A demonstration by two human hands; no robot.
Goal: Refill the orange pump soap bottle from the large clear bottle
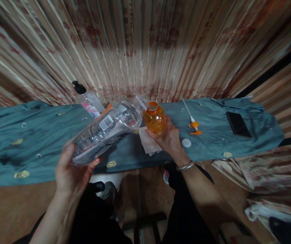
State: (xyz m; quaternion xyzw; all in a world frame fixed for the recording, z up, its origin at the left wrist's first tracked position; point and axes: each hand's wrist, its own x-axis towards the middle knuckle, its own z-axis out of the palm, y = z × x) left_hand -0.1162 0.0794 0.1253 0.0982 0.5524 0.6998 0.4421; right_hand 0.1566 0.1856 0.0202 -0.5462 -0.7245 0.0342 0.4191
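My left hand (75,171) is wrapped round the base of a large clear plastic bottle (107,130) with a barcode label. That bottle is tilted, its neck pointing up and to the right, close to the rim of an orange bottle (155,119). Whether the two necks touch I cannot tell. The small see-through orange bottle stands upright and uncapped in my right hand (169,137), whose fingers close round its right side. Below it lies a pale tissue (149,141). An orange-and-white pump top (194,125) with a long tube rests to the right, near a white round disc (186,143).
A clear bottle with a black pump (89,101) stands at the back left. A dark phone (238,124) lies on the right of the narrow surface, which is covered by a green cloth (46,135). Pleated curtains (135,51) hang right behind it.
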